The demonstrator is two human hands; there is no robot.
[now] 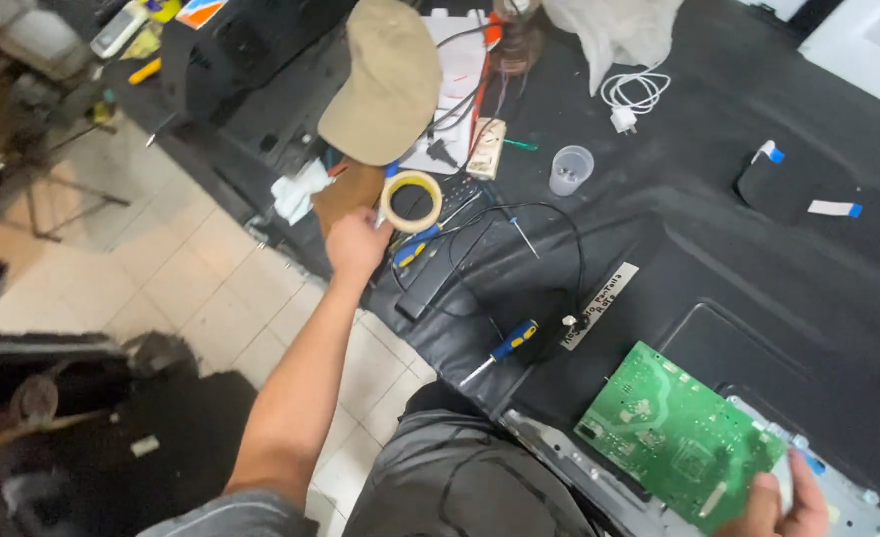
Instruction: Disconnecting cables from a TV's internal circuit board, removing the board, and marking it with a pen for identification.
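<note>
My left hand point(356, 242) reaches out over the left edge of a big black panel point(738, 249) and grips a roll of beige tape point(411, 201) by its rim. Beside the roll lie a blue-and-yellow tool point(412, 246) and a black remote point(438, 268). At the bottom right, my right hand point(780, 502) holds the corner of a green circuit board point(681, 433) that rests on a metal chassis point(599, 477).
A blue-and-yellow screwdriver point(502, 350) lies near the panel's front edge. A tan cap point(385, 80), a clear plastic cup point(569, 169), a white charger with cable point(634, 94), black wires point(549, 224) and papers sit farther back. Tiled floor point(191, 278) lies to the left.
</note>
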